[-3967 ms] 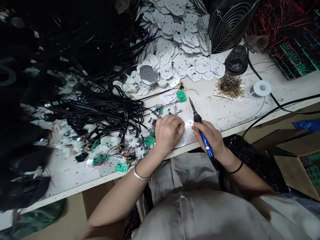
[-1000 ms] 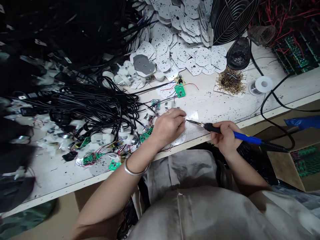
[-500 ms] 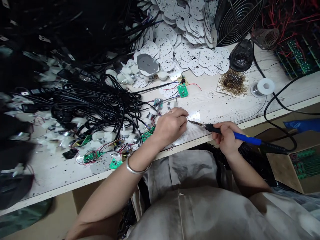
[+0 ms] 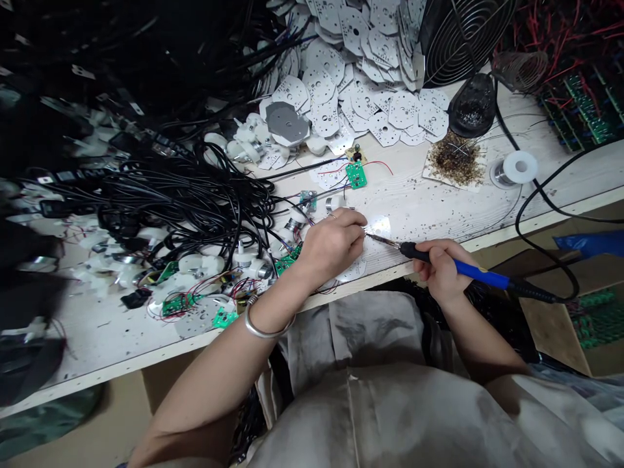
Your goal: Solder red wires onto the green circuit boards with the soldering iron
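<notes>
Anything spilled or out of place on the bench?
Yes: brown granules spill past the pale square pad beside the white plastic wire spool, and dark specks litter the white wooden bench near the blue-handled soldering iron. One dark grey polygonal plate stands out among white plates.

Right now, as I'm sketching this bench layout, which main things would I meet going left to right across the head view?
Black cable bundle → left grip → right grip, holding the blue soldering iron → white spool → blue plastic.
</notes>
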Motion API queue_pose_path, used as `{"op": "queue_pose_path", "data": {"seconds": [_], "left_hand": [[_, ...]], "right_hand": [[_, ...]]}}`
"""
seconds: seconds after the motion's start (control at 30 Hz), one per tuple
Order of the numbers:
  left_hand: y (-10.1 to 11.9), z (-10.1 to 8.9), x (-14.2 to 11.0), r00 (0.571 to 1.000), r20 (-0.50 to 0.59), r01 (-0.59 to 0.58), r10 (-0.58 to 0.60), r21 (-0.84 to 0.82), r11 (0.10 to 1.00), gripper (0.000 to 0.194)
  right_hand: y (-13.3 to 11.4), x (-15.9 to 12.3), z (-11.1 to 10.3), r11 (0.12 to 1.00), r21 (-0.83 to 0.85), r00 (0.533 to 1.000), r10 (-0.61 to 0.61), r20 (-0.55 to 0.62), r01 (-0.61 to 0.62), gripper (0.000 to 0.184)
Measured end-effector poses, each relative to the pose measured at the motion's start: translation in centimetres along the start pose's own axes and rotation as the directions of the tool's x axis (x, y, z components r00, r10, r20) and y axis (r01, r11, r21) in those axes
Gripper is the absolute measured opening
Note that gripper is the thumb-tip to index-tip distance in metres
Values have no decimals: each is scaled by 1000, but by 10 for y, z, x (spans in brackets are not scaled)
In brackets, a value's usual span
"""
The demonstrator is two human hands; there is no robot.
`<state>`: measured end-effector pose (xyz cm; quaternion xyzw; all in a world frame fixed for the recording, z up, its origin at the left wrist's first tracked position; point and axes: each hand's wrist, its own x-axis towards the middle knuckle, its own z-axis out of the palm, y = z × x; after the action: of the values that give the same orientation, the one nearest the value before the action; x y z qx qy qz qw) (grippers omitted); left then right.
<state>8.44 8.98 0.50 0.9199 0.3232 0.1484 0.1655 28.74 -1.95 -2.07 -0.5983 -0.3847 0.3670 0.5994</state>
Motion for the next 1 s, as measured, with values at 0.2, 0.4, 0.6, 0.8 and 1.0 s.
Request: {"op": "queue_pose_path", "data": {"seconds": [0.2,0.4,0.6,0.8,1.0], "left_hand": [[0,0,0,1000,2,0,0,-3,1000,18],[0,-1,1,1000,3,-9,9,5,1000,18],[1,-1,1,1000,8,5,-5,11,1000,18],[1,-3,1,1000,20,9,-10,11,1000,18],[1,-1,1,1000,17,8,-8,23,1000,17]], "right_hand": [[5,-2,-3,998,-31,999,-55,0,55,27],[5,-2,-2,997,25,997,-79,-4,79,25],[6,-2,-4,995,-59,996,-84,26,86,28],[1,-2,2,992,105,992,-55,-116,67,25],[0,2,11,975,165,971,-110,-211,147,23]]}}
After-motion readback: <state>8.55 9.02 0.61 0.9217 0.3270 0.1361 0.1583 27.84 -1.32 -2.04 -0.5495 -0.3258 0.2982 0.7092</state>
